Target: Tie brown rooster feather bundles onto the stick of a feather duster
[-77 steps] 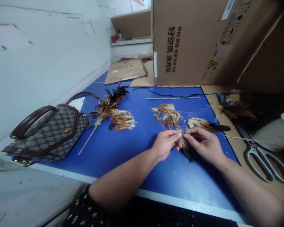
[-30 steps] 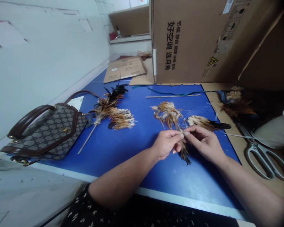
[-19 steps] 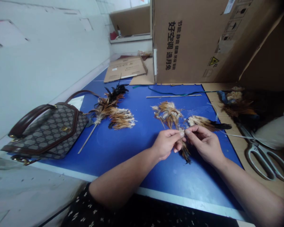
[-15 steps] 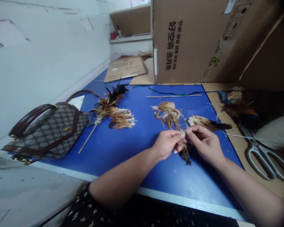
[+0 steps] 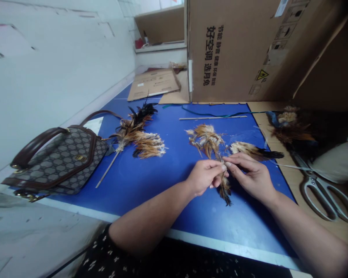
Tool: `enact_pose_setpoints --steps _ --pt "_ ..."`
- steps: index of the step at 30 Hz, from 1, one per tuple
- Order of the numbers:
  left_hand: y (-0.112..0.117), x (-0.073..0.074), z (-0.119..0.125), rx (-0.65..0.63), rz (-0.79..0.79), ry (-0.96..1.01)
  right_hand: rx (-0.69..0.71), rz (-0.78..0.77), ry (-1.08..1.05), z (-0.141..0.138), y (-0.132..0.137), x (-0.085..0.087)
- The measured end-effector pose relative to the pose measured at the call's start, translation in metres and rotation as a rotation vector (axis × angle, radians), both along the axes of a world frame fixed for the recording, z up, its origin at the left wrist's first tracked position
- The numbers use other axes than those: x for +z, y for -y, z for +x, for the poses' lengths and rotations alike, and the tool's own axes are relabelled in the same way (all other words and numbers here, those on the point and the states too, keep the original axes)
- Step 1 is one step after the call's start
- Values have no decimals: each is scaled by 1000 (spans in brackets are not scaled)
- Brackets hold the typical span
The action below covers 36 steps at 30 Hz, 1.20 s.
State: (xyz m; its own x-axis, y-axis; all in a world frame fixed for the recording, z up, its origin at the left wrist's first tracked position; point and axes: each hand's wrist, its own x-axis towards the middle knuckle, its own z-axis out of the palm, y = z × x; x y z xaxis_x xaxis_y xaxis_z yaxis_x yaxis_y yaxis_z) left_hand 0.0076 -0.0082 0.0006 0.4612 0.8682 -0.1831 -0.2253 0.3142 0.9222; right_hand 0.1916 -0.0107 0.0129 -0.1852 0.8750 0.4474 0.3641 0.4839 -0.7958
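Note:
Over the blue board (image 5: 162, 181), my left hand (image 5: 206, 177) pinches a small bunch of brown and black feathers (image 5: 225, 191), whose dark tips hang down toward me. My right hand (image 5: 251, 175) meets it, thumb and fingers pressed together at the same bunch's quill end; the exact grip is partly hidden. Just beyond my hands lies a loose pile of brown and cream feathers (image 5: 205, 138). Right of that rests a cream-to-black feather bundle (image 5: 255, 150), close behind my right hand. Farther left, more feathers (image 5: 136, 131) surround a thin stick (image 5: 106, 170).
A patterned handbag (image 5: 63, 158) stands at the left by the wall. Large scissors (image 5: 324, 193) and a pale cone-shaped spool (image 5: 336, 162) are at the right. Behind the board stand a big cardboard box (image 5: 234, 50) and flat cardboard (image 5: 153, 83). A thin strip (image 5: 213, 117) lies near the back.
The feather tips below my hands have swung slightly left. My right fingers have shifted a little left and straightened across the bunch. My left hand stays almost still.

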Motion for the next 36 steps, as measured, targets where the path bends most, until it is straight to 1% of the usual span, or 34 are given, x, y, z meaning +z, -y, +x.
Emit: enact_pose_setpoints --steps 4,8,11,16,18,21,23,24,26,28,30,33,36 --pt "-1 -3 -1 -1 30 -39 42 -12 12 2 1 3" --pt "-2 -1 -1 -15 43 -30 86 17 33 7 0 5" --pt "-1 1 -2 -35 62 -41 104 -6 59 9 -1 3" --pt "0 0 -4 -50 108 -93 132 -22 71 8 -1 2" --pt "-2 0 -6 -24 105 -69 95 -10 65 10 -1 5" --pt "-8 4 -10 67 78 0 -54 -18 10 16 -3 9" --pt "-12 8 -12 116 60 41 -100 -76 -41 17 -4 11" --pt "-12 9 -13 129 57 52 -81 -130 -68 16 -4 11" --pt "-12 10 -13 124 63 49 10 -256 -115 10 -2 12" --pt "-9 9 -12 100 86 21 128 -360 -130 0 2 13" --pt "-5 7 -10 84 117 -14 209 -405 -113 -10 7 15" --pt "-2 6 -8 120 209 -79 227 -440 -86 -18 12 13" --pt "-3 9 -10 187 351 -109 232 -523 -143 -17 13 6"
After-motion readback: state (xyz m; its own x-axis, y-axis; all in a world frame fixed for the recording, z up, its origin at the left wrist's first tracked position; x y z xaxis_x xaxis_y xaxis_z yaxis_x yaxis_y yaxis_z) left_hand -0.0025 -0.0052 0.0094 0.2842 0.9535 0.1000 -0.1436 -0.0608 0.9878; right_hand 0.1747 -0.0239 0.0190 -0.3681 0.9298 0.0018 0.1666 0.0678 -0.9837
